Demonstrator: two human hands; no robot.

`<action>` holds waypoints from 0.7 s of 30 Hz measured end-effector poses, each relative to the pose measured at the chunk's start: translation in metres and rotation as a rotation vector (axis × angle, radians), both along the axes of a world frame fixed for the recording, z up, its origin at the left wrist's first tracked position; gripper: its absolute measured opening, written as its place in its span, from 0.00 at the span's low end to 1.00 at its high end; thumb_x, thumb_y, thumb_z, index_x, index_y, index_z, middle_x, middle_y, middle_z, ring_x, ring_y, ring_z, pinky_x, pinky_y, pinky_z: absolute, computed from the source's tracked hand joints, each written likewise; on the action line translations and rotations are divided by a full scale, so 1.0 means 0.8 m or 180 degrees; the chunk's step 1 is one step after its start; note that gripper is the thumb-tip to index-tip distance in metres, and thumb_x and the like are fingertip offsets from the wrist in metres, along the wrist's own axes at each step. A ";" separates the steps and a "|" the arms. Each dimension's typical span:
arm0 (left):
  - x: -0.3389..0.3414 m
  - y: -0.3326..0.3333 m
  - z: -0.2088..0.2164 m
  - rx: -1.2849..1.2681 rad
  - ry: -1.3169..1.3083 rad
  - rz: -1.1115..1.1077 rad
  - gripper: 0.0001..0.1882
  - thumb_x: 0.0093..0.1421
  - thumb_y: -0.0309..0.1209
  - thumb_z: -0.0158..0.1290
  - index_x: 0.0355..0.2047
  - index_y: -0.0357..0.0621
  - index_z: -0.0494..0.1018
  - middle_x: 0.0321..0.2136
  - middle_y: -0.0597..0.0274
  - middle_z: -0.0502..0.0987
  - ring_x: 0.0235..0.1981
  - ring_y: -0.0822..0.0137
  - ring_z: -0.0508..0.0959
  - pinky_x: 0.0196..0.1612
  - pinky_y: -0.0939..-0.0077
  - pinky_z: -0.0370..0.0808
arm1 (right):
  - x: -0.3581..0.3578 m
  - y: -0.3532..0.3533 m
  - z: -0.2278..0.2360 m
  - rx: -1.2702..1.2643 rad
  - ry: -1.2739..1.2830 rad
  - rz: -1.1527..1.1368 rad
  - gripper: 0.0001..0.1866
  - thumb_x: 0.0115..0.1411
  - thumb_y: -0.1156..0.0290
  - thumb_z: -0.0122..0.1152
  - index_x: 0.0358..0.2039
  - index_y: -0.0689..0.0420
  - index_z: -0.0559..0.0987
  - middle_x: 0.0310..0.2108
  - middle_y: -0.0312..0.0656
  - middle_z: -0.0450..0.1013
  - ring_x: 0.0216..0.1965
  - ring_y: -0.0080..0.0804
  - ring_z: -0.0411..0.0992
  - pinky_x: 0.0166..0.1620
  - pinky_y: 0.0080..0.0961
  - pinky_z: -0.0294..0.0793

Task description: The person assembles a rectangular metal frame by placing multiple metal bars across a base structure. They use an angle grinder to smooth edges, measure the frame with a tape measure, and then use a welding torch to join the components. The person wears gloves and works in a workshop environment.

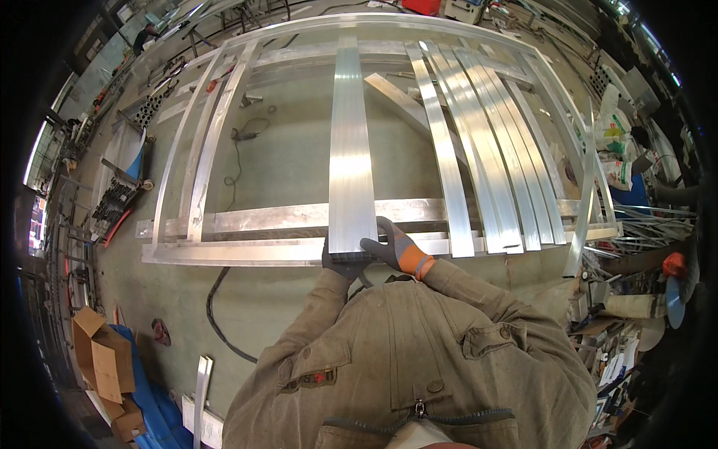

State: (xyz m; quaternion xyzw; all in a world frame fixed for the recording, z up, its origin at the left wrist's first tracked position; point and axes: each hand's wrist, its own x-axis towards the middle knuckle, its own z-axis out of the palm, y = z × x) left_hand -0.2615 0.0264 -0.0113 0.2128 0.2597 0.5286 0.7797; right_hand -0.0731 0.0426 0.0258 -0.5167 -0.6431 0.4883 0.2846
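Observation:
A wide ribbed aluminium plank [350, 150] stretches away from me across a large metal frame [239, 251]. My right hand [400, 251], in a dark grey and orange glove, grips the right side of its near end, thumb on top. Beneath that same end is my left hand [345, 263], in a dark glove; its fingers are mostly hidden under the plank, and it appears closed round the left corner. To the right, several narrower aluminium slats [479, 150] lie lengthwise over the frame, side by side, with one slat [443, 157] a little apart from them.
Below the frame, a black cable [215, 307] runs over the floor. A cardboard box [101, 355] and blue sheeting [153, 404] stand at the near left. Metal tubes on a rack [116, 202] are at the left; metal offcuts [621, 224] and white sacks [613, 135] crowd the right.

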 end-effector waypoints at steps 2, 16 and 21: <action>-0.001 -0.003 -0.025 -0.0165 -0.0127 -0.0040 0.31 0.78 0.51 0.39 0.72 0.47 0.61 0.67 0.50 0.71 0.67 0.47 0.72 0.68 0.40 0.72 | -0.001 -0.001 -0.015 -0.0305 0.0207 -0.0089 0.50 0.63 0.47 0.72 0.73 0.66 0.61 0.62 0.57 0.73 0.61 0.47 0.75 0.62 0.38 0.76; -0.008 -0.006 -0.063 -0.0452 -0.0436 -0.0093 0.32 0.78 0.53 0.41 0.69 0.42 0.67 0.60 0.54 0.78 0.59 0.56 0.79 0.56 0.55 0.82 | 0.023 -0.015 -0.024 -0.2474 0.1713 -0.0391 0.37 0.72 0.52 0.65 0.73 0.57 0.65 0.63 0.46 0.71 0.59 0.42 0.74 0.55 0.41 0.81; -0.024 -0.017 -0.092 -0.0877 -0.0590 -0.0166 0.39 0.76 0.64 0.36 0.71 0.47 0.66 0.63 0.55 0.76 0.60 0.54 0.78 0.58 0.54 0.80 | 0.045 -0.016 -0.071 -0.2746 0.2722 -0.0974 0.31 0.74 0.51 0.59 0.68 0.60 0.70 0.59 0.48 0.74 0.56 0.48 0.77 0.55 0.51 0.83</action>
